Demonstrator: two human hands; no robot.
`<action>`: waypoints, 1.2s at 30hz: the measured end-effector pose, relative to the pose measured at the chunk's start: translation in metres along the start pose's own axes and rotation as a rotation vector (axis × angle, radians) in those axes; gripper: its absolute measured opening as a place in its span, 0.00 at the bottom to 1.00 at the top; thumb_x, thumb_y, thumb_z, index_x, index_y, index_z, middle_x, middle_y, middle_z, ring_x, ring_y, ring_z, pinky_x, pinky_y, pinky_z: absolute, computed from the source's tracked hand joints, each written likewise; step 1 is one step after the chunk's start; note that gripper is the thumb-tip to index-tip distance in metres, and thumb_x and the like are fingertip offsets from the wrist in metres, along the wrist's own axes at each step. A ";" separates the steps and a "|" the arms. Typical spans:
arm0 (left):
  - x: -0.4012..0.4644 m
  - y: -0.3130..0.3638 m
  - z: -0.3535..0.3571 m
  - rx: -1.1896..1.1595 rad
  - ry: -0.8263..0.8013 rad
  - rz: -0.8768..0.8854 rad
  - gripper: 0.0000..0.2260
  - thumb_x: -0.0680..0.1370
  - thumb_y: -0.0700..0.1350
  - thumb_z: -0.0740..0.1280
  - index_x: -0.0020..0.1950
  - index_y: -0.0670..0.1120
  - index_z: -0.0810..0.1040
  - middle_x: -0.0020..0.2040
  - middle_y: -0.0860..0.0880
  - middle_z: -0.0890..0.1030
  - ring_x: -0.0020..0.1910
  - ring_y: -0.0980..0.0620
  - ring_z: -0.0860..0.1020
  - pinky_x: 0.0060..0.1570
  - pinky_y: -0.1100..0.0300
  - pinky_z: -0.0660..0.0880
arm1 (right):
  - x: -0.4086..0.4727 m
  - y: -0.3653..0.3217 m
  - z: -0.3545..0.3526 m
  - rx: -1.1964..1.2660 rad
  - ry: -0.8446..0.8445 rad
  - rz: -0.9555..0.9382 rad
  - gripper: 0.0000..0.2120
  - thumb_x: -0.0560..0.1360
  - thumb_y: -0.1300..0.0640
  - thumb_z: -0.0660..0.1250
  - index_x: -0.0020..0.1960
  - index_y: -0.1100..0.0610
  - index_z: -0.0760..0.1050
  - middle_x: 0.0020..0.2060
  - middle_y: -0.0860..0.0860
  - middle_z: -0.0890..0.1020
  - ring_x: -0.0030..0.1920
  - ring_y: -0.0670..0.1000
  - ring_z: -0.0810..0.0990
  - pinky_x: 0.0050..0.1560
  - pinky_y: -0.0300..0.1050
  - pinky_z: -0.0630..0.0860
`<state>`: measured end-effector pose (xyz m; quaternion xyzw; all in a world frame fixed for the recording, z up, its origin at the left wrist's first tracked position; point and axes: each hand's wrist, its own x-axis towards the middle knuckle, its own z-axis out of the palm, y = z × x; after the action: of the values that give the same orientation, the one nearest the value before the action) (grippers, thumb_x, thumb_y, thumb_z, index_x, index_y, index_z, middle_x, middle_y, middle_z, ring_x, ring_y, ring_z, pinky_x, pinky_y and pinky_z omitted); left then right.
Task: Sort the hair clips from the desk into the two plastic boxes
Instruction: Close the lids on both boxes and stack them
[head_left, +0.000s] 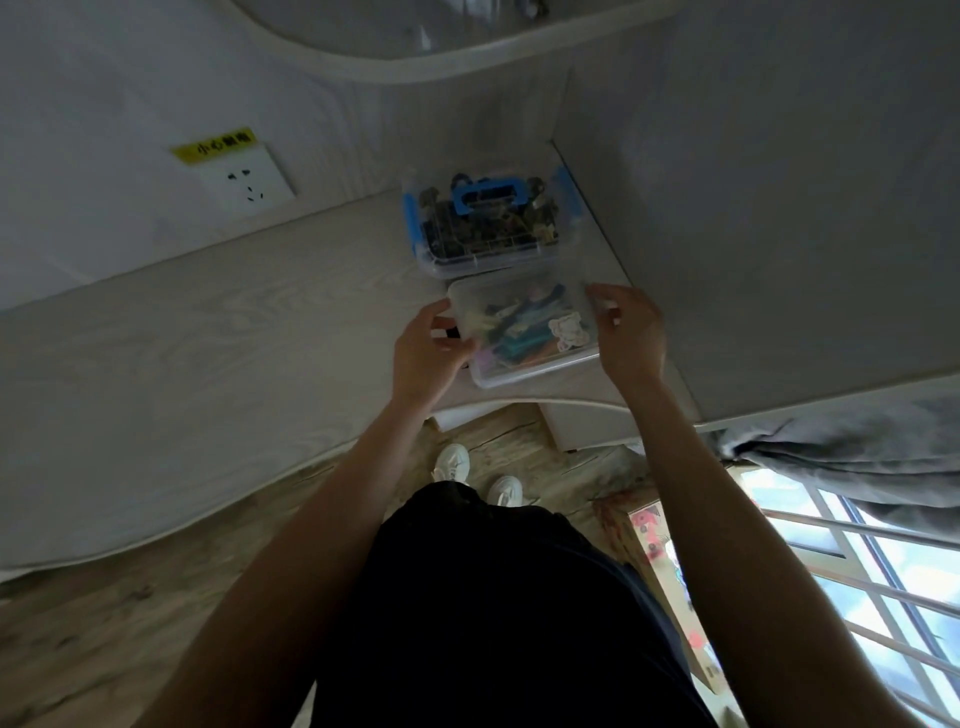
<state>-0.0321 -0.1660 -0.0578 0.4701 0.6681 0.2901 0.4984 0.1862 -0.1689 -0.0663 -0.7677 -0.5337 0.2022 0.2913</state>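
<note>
Black-clothed legs and white shoes (451, 464) are standing closest below me, both arms reaching out to the desk (208, 353).

Left hand (428, 358) is curling its fingers against the left wall of the near clear box (524, 332), thumb on top of the rim; right hand (631, 332) is hovering spread and loose just beside the right wall, and whether it is touching I cannot tell. Colourful hair clips (519, 332) are lying inside that box, at the desk's right front corner. Just behind it, touching, the second box (488, 223) with blue latches and a blue handle is sitting lidded, holding darker clips. A wall socket (244, 182) is showing far left.
</note>
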 end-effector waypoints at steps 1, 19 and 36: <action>0.000 -0.001 0.001 0.004 0.005 0.002 0.27 0.68 0.43 0.75 0.66 0.47 0.71 0.54 0.50 0.79 0.44 0.53 0.81 0.48 0.54 0.81 | 0.002 0.002 0.000 -0.003 0.001 -0.001 0.12 0.76 0.62 0.61 0.56 0.55 0.78 0.52 0.56 0.81 0.48 0.56 0.81 0.50 0.54 0.79; 0.002 -0.013 -0.005 -0.327 0.004 -0.439 0.26 0.68 0.38 0.74 0.64 0.44 0.71 0.55 0.45 0.77 0.48 0.49 0.77 0.48 0.58 0.76 | -0.006 0.002 -0.004 0.640 -0.289 0.609 0.25 0.70 0.68 0.68 0.66 0.63 0.68 0.56 0.60 0.77 0.49 0.53 0.77 0.39 0.37 0.73; -0.018 -0.006 0.013 0.589 0.142 0.115 0.12 0.78 0.43 0.59 0.58 0.39 0.74 0.45 0.39 0.76 0.38 0.47 0.71 0.38 0.58 0.66 | -0.036 -0.015 0.011 -0.020 -0.041 0.194 0.18 0.77 0.63 0.59 0.66 0.56 0.72 0.57 0.58 0.73 0.45 0.53 0.74 0.43 0.40 0.65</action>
<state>-0.0213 -0.1855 -0.0603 0.6101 0.7289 0.1439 0.2753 0.1561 -0.1961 -0.0640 -0.8144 -0.4648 0.2398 0.2516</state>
